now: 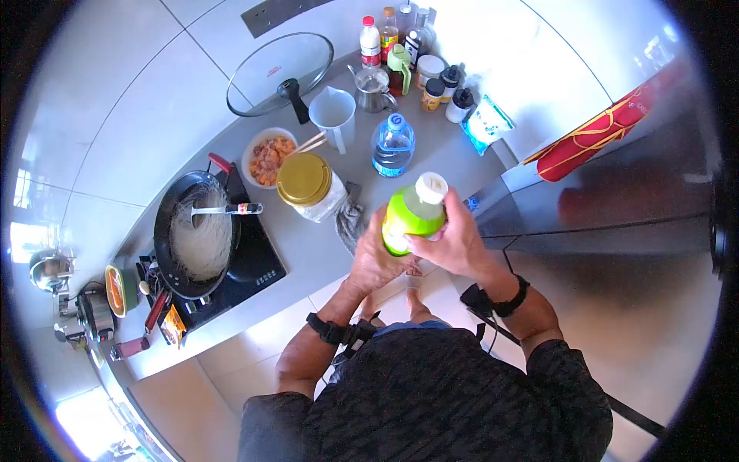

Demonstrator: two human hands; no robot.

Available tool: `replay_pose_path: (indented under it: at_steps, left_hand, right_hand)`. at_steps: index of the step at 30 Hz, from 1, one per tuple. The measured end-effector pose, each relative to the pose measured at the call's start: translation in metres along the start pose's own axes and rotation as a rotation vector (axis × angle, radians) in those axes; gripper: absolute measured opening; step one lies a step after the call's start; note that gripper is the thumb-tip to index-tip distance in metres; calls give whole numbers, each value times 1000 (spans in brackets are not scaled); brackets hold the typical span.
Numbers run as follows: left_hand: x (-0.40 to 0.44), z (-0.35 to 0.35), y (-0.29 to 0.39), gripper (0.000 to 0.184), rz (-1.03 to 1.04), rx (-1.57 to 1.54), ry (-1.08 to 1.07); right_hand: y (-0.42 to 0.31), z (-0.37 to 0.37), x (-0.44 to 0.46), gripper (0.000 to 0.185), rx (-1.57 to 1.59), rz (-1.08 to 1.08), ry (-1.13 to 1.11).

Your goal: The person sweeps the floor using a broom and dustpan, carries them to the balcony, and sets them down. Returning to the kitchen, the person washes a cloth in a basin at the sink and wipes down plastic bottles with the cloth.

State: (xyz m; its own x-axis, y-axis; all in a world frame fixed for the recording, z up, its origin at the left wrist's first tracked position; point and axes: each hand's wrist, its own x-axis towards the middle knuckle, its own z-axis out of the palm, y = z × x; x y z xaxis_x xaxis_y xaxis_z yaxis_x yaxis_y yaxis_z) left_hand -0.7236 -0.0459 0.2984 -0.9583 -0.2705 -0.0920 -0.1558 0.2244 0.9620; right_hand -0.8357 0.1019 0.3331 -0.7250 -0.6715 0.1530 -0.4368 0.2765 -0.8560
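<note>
A bottle with a bright green label and a white cap (413,215) is held up in front of me, off the counter's edge. My left hand (377,258) wraps round its lower left side. On the right, my right hand (460,239) grips the same bottle, thumb across the label and fingers behind it. The cap sits on the bottle. Nearest to it on the counter stand a clear water bottle with a blue cap (393,146) and a jar with a gold lid (305,179). A dark grey cloth (350,218) lies beside the jar.
A wok (171,254) with pale contents and a spatula (223,209) rests on the cooktop (258,254). Behind are a bowl of cut food (269,158), a measuring jug (332,115), an upright glass lid (281,73) and several condiment bottles. A white-blue packet (486,125) lies right.
</note>
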Motion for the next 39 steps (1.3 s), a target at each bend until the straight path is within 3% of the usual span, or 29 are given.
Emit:
replay_pose_path:
  at_steps: [1,2,3,4,5,7,10,13,16,19,21,23,25,27,30,32,33,35,36,37,39]
  left_hand:
    - [-6,-1,-5,82,39,13,132]
    - [-12,-10,-10,75,100,-173,204]
    - [-21,-28,-15,72,23,-268,185]
    - [-33,-48,-7,70,-55,-363,171]
    - [-42,-63,-3,71,-7,-394,158]
    - [-61,-83,-3,83,-23,-593,134]
    - [-81,-102,-14,92,-25,-841,105]
    - [-92,-110,-5,86,11,-1005,126]
    - [-102,-115,-2,85,21,-1068,133]
    - [-106,-120,-7,84,13,-944,144]
    - [-108,-122,-4,84,28,-747,199]
    - [-108,-120,4,81,17,-617,228]
    - [-107,-118,-1,77,4,-479,217]
    - [-104,-114,1,74,23,-348,203]
    - [-100,-101,1,77,-17,-274,146]
    - [-96,-94,6,83,-5,-153,150]
    - [-93,-90,12,85,5,-111,136]
    - [-89,-84,19,86,-21,-49,123]
    - [-90,-83,13,86,-32,-64,93]
    - [-88,-83,13,85,-45,-79,67]
    - [-91,-84,23,79,-28,35,48]
  right_hand:
    - [-10,1,3,93,243,43,-108]
    - [-18,3,6,93,489,83,-218]
    - [-12,9,4,82,833,166,-223]
    - [3,18,4,77,677,162,-240]
    - [24,28,6,73,518,152,-258]
    - [47,59,6,54,77,108,-337]
    - [106,133,-8,50,-279,-324,-375]
    - [105,170,-8,45,-555,-294,-444]
    - [131,188,-2,40,-583,-146,-555]
    - [143,176,7,32,-391,215,-747]
    - [123,148,18,29,336,870,-799]
    - [135,124,11,32,667,624,-669]
    - [130,98,6,35,1070,552,-549]
    - [22,39,19,39,1565,637,-428]
    - [-56,5,25,41,1551,343,-364]
    - [-97,-1,26,45,1178,163,-333]
    - [-116,-4,25,45,928,186,-428]
    - [-129,13,26,44,510,-102,-433]
    - [-124,26,25,43,339,-404,-345]
    - [-128,23,31,40,253,-427,-365]
    - [-124,17,43,36,439,-282,-542]
